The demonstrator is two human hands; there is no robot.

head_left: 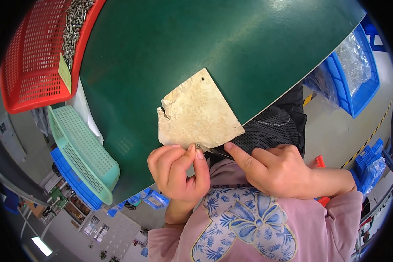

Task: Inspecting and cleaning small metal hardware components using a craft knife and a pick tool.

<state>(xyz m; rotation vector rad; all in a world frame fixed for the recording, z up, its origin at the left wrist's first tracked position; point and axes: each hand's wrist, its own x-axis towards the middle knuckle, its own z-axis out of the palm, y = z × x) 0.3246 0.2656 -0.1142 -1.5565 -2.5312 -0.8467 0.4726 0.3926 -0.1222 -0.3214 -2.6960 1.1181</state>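
Head view shows a green worktop point(231, 48) with a worn beige card point(198, 114) lying flat at its near edge; this card serves as the landmark. Just below the card's near edge, the left hand point(175, 172) has thumb and forefinger pressed together on a small metal screw point(198, 146), its head barely showing above the fingertips. To the right of the screw, the right hand point(273, 168) is closed around a thin dark tool point(217, 152), forefinger laid along it, the tip pointing at the screw and almost touching it; how firmly the tool is held I cannot tell. Far up and left of the card, a red basket point(30, 56) holds a heap of screws, a mint-green basket point(81, 148) sits below it, and blue bins point(358, 83) lie to the card's right beyond the worktop. To do this step well, it seems wise to keep the screw upright and pinched low, so its head stays exposed, to brace both hands against the worktop's edge, and to bring the tool tip on squarely, since a slanted approach would likely slip off so small a head.
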